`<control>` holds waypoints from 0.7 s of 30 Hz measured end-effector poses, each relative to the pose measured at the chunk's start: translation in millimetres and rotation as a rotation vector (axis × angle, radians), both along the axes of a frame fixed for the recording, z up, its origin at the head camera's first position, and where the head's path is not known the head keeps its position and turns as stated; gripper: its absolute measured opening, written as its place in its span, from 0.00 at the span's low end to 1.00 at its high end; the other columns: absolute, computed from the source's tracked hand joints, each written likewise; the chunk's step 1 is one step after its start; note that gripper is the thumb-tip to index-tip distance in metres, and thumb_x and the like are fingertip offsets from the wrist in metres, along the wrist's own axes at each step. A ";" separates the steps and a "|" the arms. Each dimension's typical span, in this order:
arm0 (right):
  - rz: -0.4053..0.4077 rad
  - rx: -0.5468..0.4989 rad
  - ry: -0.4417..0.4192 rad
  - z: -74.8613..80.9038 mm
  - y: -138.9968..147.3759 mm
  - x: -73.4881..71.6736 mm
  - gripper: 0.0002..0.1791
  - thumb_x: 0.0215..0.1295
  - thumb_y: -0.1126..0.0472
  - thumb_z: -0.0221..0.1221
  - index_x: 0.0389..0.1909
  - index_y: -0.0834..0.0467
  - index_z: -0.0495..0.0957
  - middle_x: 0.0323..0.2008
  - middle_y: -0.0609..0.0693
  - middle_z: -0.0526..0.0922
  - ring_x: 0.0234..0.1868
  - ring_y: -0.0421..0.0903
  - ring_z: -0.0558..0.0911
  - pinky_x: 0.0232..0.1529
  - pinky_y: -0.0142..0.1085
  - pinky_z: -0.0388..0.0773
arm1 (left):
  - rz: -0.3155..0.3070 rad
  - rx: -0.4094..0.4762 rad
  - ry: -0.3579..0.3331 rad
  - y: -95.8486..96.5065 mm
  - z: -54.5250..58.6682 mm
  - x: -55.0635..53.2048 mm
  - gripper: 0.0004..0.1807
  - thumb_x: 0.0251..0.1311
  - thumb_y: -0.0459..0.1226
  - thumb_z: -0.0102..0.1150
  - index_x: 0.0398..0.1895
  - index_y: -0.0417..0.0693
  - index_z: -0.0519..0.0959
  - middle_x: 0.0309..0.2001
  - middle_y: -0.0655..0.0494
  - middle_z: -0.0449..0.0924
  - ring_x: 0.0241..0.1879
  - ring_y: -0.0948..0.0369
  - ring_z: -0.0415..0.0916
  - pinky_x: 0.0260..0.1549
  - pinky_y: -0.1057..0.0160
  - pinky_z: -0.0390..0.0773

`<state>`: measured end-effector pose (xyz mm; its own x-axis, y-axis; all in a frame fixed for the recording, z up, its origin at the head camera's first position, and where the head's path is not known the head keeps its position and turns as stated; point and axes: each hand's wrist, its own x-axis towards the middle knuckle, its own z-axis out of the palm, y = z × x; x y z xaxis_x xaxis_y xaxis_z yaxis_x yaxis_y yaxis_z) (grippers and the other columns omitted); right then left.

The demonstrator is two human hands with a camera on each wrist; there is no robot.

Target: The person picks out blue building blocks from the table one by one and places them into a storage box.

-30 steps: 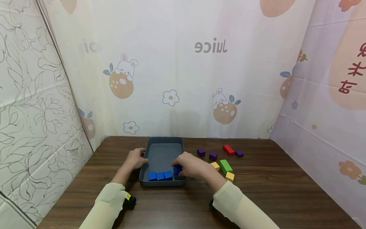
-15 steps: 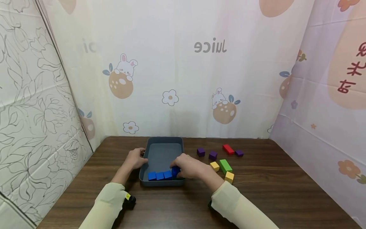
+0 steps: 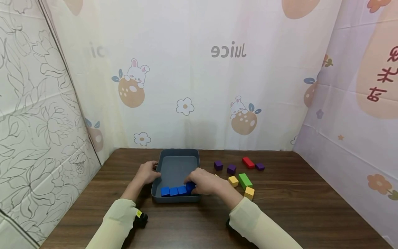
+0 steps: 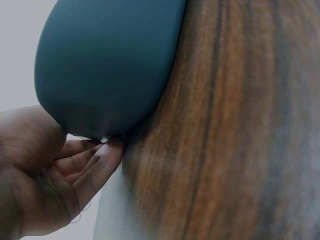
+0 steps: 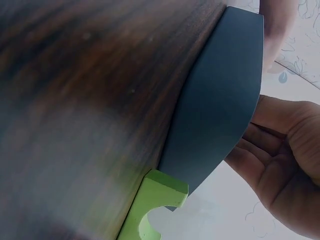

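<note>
A grey rectangular tray (image 3: 175,199) lies on the table, and a row of blue blocks (image 3: 173,191) lines its near wall. My right hand (image 3: 205,181) reaches over the tray's right wall and pinches a blue block (image 3: 190,187) at the right end of that row. Its fingers partly cover this block, and in the right wrist view the tray wall (image 5: 215,95) hides the fingertips. At the tray's left side my left hand (image 3: 149,172) holds the wall, thumb at the rim and fingers against the outside. The left wrist view shows those fingers (image 4: 95,170) touching the outer wall.
Right of the tray lie purple blocks (image 3: 231,169), a red block (image 3: 248,162), yellow blocks (image 3: 249,193) and a green block (image 3: 245,181) with an arched cutout (image 5: 155,200). A patterned curtain (image 3: 205,103) stands behind the table (image 3: 295,200).
My right hand has slid slightly left with the blue block, closing the gap to the other blue blocks. The left hand and the tray have stayed in place.
</note>
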<state>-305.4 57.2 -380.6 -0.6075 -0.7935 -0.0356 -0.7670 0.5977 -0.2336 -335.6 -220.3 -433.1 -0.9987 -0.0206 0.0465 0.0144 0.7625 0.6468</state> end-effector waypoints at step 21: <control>0.020 0.024 -0.005 -1.7 -0.2 4.9 0.17 0.65 0.64 0.73 0.55 0.54 0.89 0.50 0.44 0.90 0.47 0.35 0.85 0.52 0.32 0.84 | -0.025 -0.032 0.007 -0.9 2.2 4.0 0.32 0.64 0.33 0.68 0.70 0.27 0.72 0.60 0.32 0.81 0.62 0.38 0.77 0.59 0.41 0.80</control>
<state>-300.5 57.0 -382.4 -0.5910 -0.8045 -0.0583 -0.7778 0.5875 -0.2233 -331.6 -221.2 -430.9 -0.9985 0.0059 0.0540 0.0383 0.7823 0.6217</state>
